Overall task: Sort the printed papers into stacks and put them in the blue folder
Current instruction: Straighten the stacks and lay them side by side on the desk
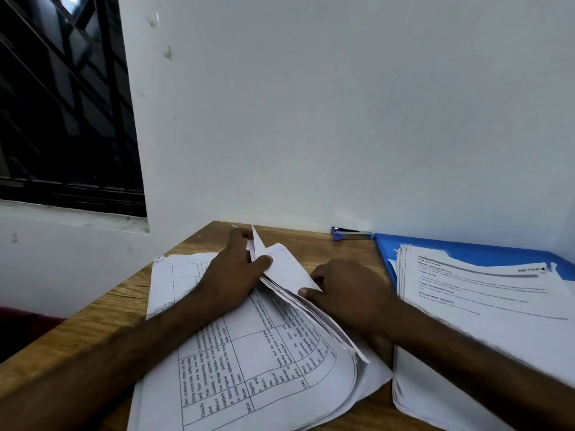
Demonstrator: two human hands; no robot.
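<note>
A thick pile of printed papers (249, 362) with tables lies in front of me on the wooden desk. My left hand (231, 275) lies on top of the pile, its thumb and fingers pinching the lifted far edges of several sheets (284, 267). My right hand (348, 293) sits at the pile's right edge, thumb pressed on the raised sheets, its fingers hidden beneath. A second stack of papers (485, 306) with headings lies on the open blue folder (466, 248) at the right.
A purple stapler (350, 234) lies at the back of the desk (93, 325) against the white wall. A dark barred window (62, 104) is at the left. The desk's left edge runs diagonally beside my left forearm.
</note>
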